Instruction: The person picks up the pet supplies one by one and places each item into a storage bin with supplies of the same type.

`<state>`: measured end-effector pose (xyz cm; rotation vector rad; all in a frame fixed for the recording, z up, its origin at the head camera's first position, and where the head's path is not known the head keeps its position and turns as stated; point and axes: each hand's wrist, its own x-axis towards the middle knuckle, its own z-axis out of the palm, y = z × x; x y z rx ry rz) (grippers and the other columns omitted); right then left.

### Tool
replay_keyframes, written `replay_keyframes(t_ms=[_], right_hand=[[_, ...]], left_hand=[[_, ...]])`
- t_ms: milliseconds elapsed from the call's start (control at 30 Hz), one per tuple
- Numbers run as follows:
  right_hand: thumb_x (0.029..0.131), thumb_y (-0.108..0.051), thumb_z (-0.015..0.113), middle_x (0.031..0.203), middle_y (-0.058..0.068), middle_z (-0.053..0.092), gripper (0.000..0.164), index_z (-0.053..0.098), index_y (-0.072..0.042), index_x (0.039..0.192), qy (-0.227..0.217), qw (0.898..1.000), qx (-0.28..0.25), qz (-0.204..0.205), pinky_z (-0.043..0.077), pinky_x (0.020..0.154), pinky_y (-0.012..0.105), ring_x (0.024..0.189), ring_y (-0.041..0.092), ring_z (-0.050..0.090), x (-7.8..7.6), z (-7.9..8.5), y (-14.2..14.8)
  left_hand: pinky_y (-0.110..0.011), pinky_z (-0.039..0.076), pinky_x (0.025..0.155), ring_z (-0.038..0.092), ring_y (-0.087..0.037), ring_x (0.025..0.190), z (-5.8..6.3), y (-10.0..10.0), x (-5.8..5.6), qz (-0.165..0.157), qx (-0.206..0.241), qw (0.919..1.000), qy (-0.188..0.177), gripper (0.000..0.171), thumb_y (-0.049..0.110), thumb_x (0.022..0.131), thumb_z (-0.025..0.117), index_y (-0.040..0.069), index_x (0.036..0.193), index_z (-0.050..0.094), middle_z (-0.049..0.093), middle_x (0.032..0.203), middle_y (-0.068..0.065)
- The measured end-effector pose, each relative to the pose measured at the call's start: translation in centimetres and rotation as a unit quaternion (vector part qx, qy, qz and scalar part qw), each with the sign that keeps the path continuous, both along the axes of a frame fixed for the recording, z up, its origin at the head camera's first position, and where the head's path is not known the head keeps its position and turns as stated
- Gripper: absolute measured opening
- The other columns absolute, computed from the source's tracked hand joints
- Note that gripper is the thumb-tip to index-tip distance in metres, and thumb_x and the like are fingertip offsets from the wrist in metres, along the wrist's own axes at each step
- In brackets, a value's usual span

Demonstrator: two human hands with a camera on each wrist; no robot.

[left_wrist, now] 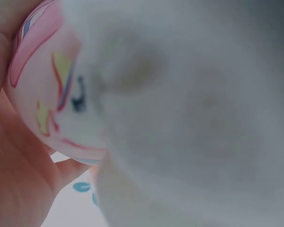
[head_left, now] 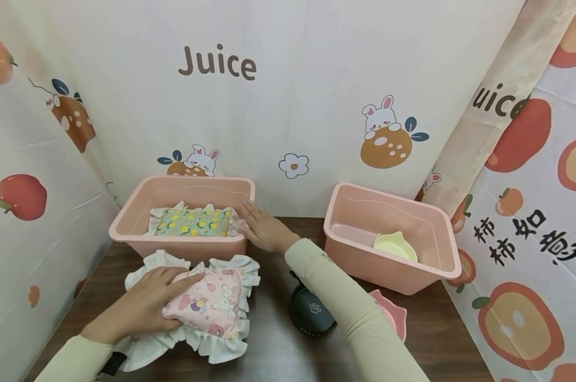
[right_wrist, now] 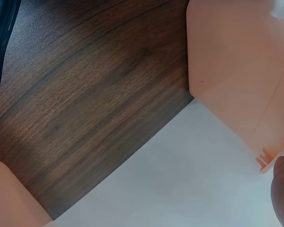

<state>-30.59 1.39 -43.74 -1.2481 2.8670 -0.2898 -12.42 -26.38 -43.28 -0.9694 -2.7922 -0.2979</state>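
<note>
Printed curtain (head_left: 293, 95) is filling top; lower left, left hand (head_left: 149, 297) is clamping pink cushion (head_left: 216, 305), likely light, squashy, best gripped mid-body; centre, right hand (head_left: 266, 227) is pointing straight-fingered at left tub (head_left: 140, 245)

Two pink bins (head_left: 183, 248), two frilled cushions (head_left: 214, 307), two eared dishes (head_left: 395, 245), one paw-print item (head_left: 309, 315), two hands (head_left: 147, 298)

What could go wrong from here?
1. The right sleeve crosses above the black paw-print item and pink cat-ear dish; pulling back low could knock either.
2. The left hand grips the pink ruffled cushion beside the left bin; its frill might snag on the rim if lifted in.
3. The lemon-print cushion covers much of that bin's floor, so a second might sit crooked.
</note>
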Motion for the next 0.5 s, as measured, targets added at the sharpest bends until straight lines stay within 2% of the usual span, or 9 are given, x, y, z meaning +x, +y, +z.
replay_keyframes(t_ms=[200,500], right_hand=[[0.104,-0.044,0.018,0.162,0.007,0.006,0.063,0.003,-0.011,0.155,0.003,1.000,0.004,-0.002,0.006,0.119,0.029,0.149,0.021,0.004,0.0,0.0,0.1],[0.104,-0.044,0.016,0.162,0.006,0.004,0.062,0.003,-0.012,0.155,0.013,1.000,0.021,-0.003,0.003,0.119,0.029,0.149,0.019,0.003,-0.1,-0.1,0.1]], left_hand=[[-0.053,0.043,0.088,0.050,-0.033,0.111,1.8,-0.5,0.3,0.011,-0.003,0.9999,0.006,0.099,0.033,0.055,0.089,0.028,0.143,0.046,0.055,0.127,-0.011],[-0.049,0.042,0.086,0.049,-0.032,0.111,3.6,-1.5,0.2,0.023,0.004,0.9994,0.025,0.103,0.033,0.053,0.090,0.028,0.145,0.044,0.055,0.127,-0.012]])
